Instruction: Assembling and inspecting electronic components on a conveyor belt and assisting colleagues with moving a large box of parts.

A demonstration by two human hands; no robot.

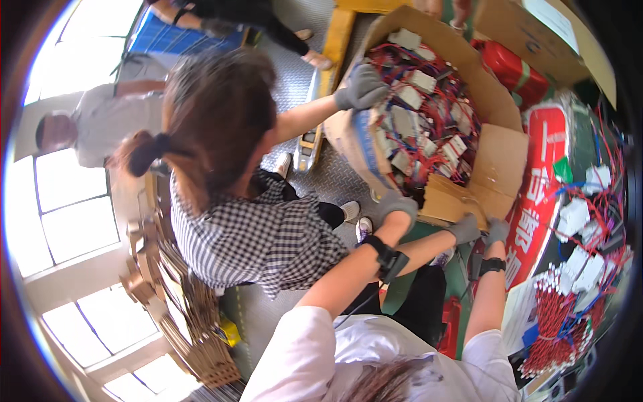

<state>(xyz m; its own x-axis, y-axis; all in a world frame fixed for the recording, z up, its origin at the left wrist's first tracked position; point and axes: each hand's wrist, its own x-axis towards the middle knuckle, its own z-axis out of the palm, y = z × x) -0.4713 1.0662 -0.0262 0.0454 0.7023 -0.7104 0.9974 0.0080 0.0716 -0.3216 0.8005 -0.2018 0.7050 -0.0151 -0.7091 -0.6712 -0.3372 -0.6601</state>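
A large cardboard box [497, 157] stands in front of me, filled with white connector blocks and red, blue and dark wires [429, 100]. My left hand [396, 204], in a grey glove with a black strap at the wrist, is closed on the box's near left rim. Over at the near right corner my right hand [496, 232], also gloved, grips the box's lower edge beside a folded flap [450, 199]; its fingertips are partly hidden. Between my hands lies a co-worker's gloved hand [463, 229] on the same near side. Their other gloved hand [362, 87] rests at the left rim.
A co-worker in a checked shirt [261, 234] stands close on my left. At right, a table with a red printed panel [536, 181] holds wire bundles [559, 315] and white connectors. A yellow pallet jack [328, 74], a red container [512, 70] and stacked flattened cardboard [194, 315] are around.
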